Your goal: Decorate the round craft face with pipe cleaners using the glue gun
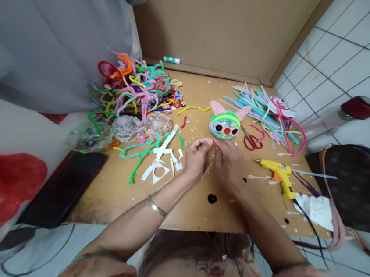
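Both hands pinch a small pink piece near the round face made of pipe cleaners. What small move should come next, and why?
Probably carry the small pink pipe-cleaner piece, pinched between the left hand and right hand, up to the round striped pipe-cleaner face: it lies just beyond the fingers, already bearing pink ears and a red nose.

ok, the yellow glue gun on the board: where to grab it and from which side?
Take the glue gun by its handle, the thick yellow part running toward the near edge where the black cord leaves. Come from above and from the near side: it seems to lie flat on the wooden board, nozzle pointing left toward the right hand, so keep off the tip.
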The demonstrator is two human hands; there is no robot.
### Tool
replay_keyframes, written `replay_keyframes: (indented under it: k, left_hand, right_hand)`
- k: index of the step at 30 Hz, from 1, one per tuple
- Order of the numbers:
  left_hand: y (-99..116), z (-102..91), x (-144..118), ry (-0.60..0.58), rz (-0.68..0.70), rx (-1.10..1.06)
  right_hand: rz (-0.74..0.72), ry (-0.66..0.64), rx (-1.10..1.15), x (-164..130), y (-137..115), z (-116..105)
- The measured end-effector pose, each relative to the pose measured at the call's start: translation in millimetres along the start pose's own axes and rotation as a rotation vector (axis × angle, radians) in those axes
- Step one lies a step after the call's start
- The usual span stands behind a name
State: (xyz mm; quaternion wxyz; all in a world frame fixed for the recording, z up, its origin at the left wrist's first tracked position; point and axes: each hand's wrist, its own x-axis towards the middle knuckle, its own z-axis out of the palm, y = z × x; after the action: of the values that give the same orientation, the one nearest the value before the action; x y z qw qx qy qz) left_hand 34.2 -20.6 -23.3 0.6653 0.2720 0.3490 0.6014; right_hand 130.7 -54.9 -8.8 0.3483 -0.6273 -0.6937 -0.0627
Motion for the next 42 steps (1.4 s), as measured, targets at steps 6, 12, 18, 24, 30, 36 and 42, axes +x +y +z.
replay_keyframes:
  k: [6, 12, 18, 24, 30, 36, 42]
  left_hand:
    - [-6.8, -0.3, 1.2, 0.041, 0.073, 0.060]
    - [-4.3, 1.6, -0.6, 0.017, -0.183, -0.143]
    - [3.8, 2.1, 5.1, -0.024, -0.310, -0.231]
    - [2.1, 1.7, 9.4, -0.105, -0.337, -0.260]
    - [3.2, -1.4, 8.4, -0.220, -0.336, -0.235]
    - [12.7, -0.3, 8.1, -0.251, -0.299, -0.151]
    - [25.8, -6.5, 15.3, -0.406, -0.250, 0.045]
  right_hand:
    - [0.078, -0.040, -0.034, -2.4, -7.7, 3.8]
    - [0.188, -0.112, 0.017, -2.5, -12.0, 9.9]
    - [0.041, -0.083, 0.099, 3.1, 3.9, 7.9]
    - [-0.031, -0.079, 0.211, 9.3, 26.4, 3.6]
    - [0.084, -0.131, 0.413, 10.5, 34.5, -0.5]
    - [0.163, -0.154, 0.598, 17.6, 31.9, -8.1]
    - [0.236, -0.263, 0.805, 23.9, 32.7, -14.2]
